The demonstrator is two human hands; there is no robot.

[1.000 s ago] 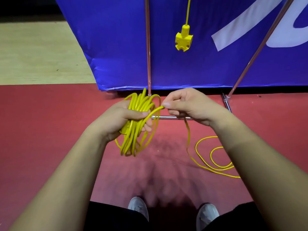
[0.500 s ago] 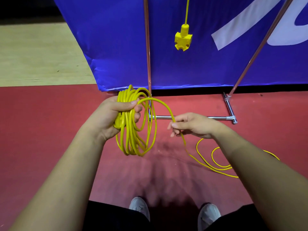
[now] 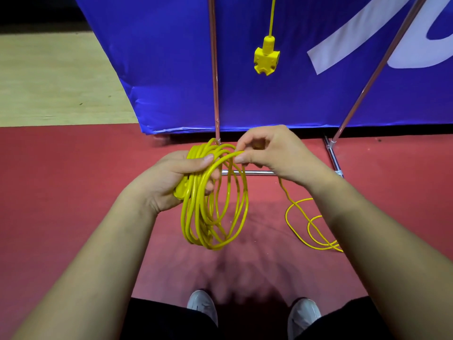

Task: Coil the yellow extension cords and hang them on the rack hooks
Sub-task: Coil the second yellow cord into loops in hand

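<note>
A person's left hand (image 3: 171,182) is gripping a yellow coil (image 3: 213,204) while the right hand (image 3: 272,153) is pinching its cord (image 3: 304,217) before a banner (image 3: 159,69) with unreadable white lettering.

Both bare forearms reached up from the lower corners toward the middle of the frame. The left hand (image 3: 176,177) was closed around the top of the coil (image 3: 213,204), thumb laid flat across the strands and fingers curled beneath. The right hand (image 3: 274,153), just right of it and slightly higher, was turned palm-down, pinching the cord (image 3: 296,212) between thumb and forefinger, the other fingers bent loosely above.
</note>
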